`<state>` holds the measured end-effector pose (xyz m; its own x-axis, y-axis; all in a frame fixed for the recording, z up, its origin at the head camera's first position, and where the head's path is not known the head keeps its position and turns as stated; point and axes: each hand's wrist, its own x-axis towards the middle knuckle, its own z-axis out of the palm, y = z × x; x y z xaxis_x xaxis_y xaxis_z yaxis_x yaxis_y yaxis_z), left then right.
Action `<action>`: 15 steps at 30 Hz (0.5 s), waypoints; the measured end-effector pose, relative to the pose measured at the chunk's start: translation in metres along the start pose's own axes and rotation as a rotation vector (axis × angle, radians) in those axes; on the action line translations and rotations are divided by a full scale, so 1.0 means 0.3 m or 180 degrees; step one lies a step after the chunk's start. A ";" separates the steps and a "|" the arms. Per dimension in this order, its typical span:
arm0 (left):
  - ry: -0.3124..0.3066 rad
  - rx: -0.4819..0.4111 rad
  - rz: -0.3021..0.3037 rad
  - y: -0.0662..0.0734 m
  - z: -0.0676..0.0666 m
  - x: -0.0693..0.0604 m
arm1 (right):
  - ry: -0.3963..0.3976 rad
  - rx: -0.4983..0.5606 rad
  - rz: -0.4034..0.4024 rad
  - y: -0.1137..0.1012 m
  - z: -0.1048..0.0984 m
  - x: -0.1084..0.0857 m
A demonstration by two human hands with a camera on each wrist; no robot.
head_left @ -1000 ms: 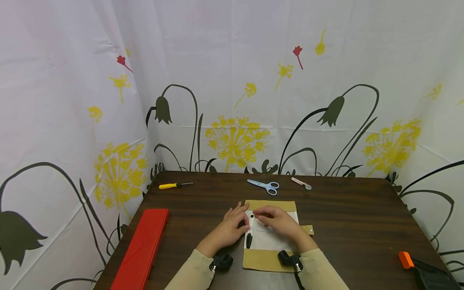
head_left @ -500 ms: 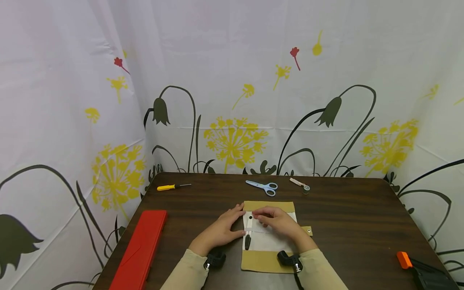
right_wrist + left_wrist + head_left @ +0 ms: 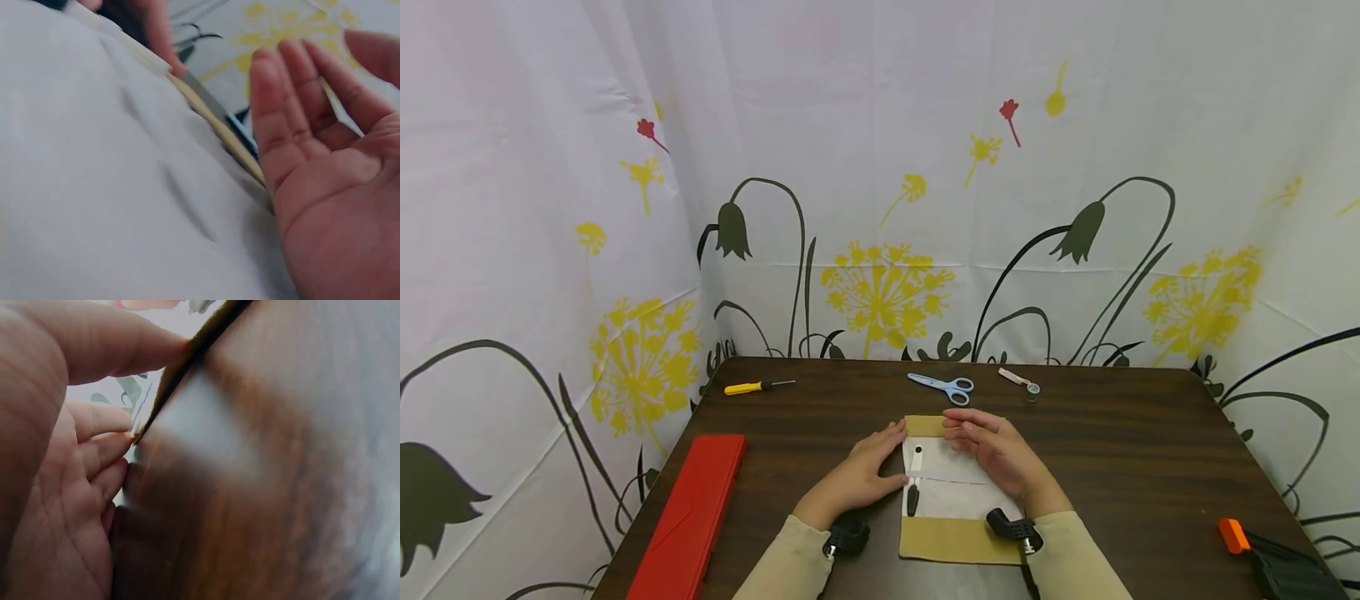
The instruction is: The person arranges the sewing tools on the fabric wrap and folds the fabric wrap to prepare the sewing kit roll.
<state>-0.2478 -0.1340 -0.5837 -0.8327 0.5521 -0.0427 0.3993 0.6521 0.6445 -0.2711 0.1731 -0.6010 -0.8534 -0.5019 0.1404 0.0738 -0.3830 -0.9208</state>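
A flat tan-and-white cloth case [image 3: 958, 540] lies spread on the table, with tan bands along its far and near ends. On its white part, near the left edge, rests a slim white tool [image 3: 917, 461] with a black end; its exact kind is unclear. My left hand [image 3: 855, 479] lies beside the case with fingers extended, thumb and fingertips touching its left edge. In the left wrist view the thumb [image 3: 125, 347] meets that edge. Over the case's right side is my right hand [image 3: 1007, 458], fingers loosely bent and holding nothing; it hides the snap tab.
Behind the case lie light-blue scissors [image 3: 942, 386], a small white tool with a round end [image 3: 1021, 383] and a yellow-handled screwdriver [image 3: 752, 387]. A red case [image 3: 688, 517] is at the left, and a black-and-orange tool [image 3: 1273, 558] at the right edge.
My left hand has shifted left off the white tool to the case's edge. My right hand has lifted from near the tool and moved right, turning its palm inward.
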 end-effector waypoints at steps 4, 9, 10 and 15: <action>0.0040 0.0031 0.0045 0.003 0.000 0.002 | 0.0218 0.0168 -0.0329 -0.053 -0.047 -0.030; 0.0061 0.0001 0.0023 0.008 -0.001 0.006 | 0.0887 -0.0165 -0.0575 -0.106 -0.130 -0.072; 0.0065 0.0008 0.0024 0.007 0.000 0.007 | 0.1064 -0.0259 -0.0593 -0.113 -0.146 -0.079; 0.0070 -0.0016 0.0017 0.003 0.005 0.003 | 0.1828 -0.0534 -0.0461 -0.135 -0.214 -0.094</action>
<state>-0.2475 -0.1320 -0.5843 -0.8387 0.5441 -0.0224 0.4019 0.6464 0.6486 -0.2831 0.2526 -0.5912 -0.9938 0.0619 0.0928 -0.1060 -0.2653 -0.9583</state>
